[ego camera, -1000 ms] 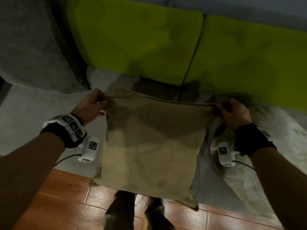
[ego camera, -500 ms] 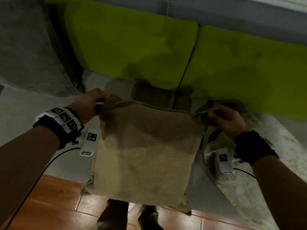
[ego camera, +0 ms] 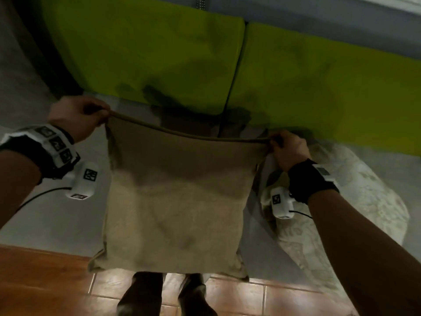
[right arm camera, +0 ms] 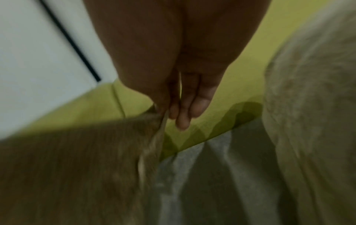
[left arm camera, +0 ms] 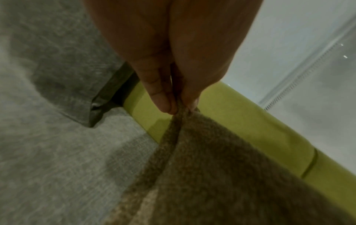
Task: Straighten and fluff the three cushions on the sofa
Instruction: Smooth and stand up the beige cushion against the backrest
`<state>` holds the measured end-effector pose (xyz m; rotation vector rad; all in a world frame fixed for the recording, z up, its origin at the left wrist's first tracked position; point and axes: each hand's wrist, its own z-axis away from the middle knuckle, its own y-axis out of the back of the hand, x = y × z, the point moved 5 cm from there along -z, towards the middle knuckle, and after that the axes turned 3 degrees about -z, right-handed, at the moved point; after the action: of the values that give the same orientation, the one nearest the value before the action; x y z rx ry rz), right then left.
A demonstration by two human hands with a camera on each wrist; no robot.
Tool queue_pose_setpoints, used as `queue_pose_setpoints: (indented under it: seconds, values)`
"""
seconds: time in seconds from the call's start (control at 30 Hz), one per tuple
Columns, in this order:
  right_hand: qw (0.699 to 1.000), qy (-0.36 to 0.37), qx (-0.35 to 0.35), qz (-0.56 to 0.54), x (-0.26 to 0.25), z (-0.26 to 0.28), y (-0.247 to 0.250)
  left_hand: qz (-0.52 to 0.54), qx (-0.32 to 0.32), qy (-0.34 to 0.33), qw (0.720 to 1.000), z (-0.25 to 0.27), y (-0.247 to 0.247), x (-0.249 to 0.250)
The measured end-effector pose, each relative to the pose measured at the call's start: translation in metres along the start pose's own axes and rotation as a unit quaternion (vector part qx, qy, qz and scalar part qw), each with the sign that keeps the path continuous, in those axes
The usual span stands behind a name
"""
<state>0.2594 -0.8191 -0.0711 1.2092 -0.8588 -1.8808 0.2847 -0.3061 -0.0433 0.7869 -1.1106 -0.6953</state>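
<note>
In the head view, you hold the tan cushion up in front of the sofa. Your left hand pinches its upper left corner and your right hand pinches its upper right corner, so the top edge is pulled tight between them. The cushion hangs down over the grey seat, and its lower corners are above the brown tile floor. Behind it are two green back cushions. A pale patterned cushion lies on the seat just beside your right arm. Your shoes are visible under the cushion.

In the left wrist view, your thumb and fingers close narrowly on the corner of the tan cushion. The grey armrest is on the left.

In the right wrist view, which is blurred, your right hand grips the other corner of the tan cushion, and two fingers point down freely. The pale patterned cushion is on the right.
</note>
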Motion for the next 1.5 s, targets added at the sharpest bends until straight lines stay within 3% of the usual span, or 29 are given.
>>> queue_pose_setpoints:
  seconds: [0.1, 0.17, 0.2, 0.23, 0.3, 0.33, 0.4, 0.5, 0.6, 0.8, 1.03, 1.23, 1.3, 1.37, 1.43, 1.5]
  values:
    - [0.997, 0.032, 0.005, 0.068, -0.018, 0.004, -0.011, -0.108, 0.031, -0.034, 0.993, 0.000, -0.004, 0.021]
    - [0.988, 0.121, 0.000, 0.090, -0.038, 0.020, -0.017, -0.127, 0.004, -0.084, 0.988, 0.010, -0.012, 0.035]
    - [0.977, 0.183, -0.006, 0.113, -0.051, 0.033, -0.021, -0.140, -0.011, -0.147, 0.979, 0.019, -0.018, 0.042]
    - [0.959, 0.246, -0.015, 0.140, -0.062, 0.047, -0.028, -0.182, -0.033, -0.240, 0.953, 0.030, -0.029, 0.048]
    - [0.923, 0.336, -0.059, 0.176, -0.079, 0.072, -0.048, -0.272, -0.110, -0.393, 0.871, 0.053, -0.063, 0.049]
    - [0.913, 0.355, -0.093, 0.181, -0.082, 0.078, -0.060, -0.304, -0.174, -0.393, 0.851, 0.065, -0.076, 0.048]
    - [0.904, 0.362, -0.148, 0.173, -0.077, 0.081, -0.088, -0.317, -0.244, -0.318, 0.860, 0.081, -0.096, 0.037]
    - [0.910, 0.334, -0.177, 0.170, -0.063, 0.069, -0.123, -0.307, -0.235, -0.279, 0.879, 0.086, -0.121, 0.016]
    - [0.939, 0.251, -0.183, 0.144, -0.049, 0.052, -0.145, -0.267, -0.254, -0.217, 0.904, 0.072, -0.138, 0.005]
    - [0.953, 0.167, -0.228, 0.106, -0.025, 0.017, -0.171, -0.245, -0.304, -0.218, 0.894, 0.044, -0.170, -0.002]
    - [0.959, 0.072, -0.270, 0.046, -0.013, 0.003, -0.169, -0.208, -0.328, -0.217, 0.896, 0.022, -0.168, -0.011]
    - [0.966, -0.011, -0.254, 0.051, -0.009, -0.007, -0.132, -0.203, -0.363, -0.114, 0.902, -0.006, -0.137, -0.033]
    - [0.979, 0.005, -0.196, 0.050, -0.015, -0.008, -0.102, -0.245, -0.335, -0.109, 0.903, -0.019, -0.119, -0.035]
    - [0.991, 0.059, -0.105, 0.052, -0.033, -0.004, -0.069, -0.220, -0.247, -0.135, 0.934, -0.031, -0.097, -0.022]
    - [0.985, 0.162, -0.017, 0.059, -0.064, 0.003, -0.047, -0.144, -0.150, -0.206, 0.956, -0.029, -0.080, 0.006]
    - [0.952, 0.299, -0.004, 0.064, -0.099, 0.010, -0.050, -0.105, -0.115, -0.319, 0.935, -0.005, -0.075, 0.046]
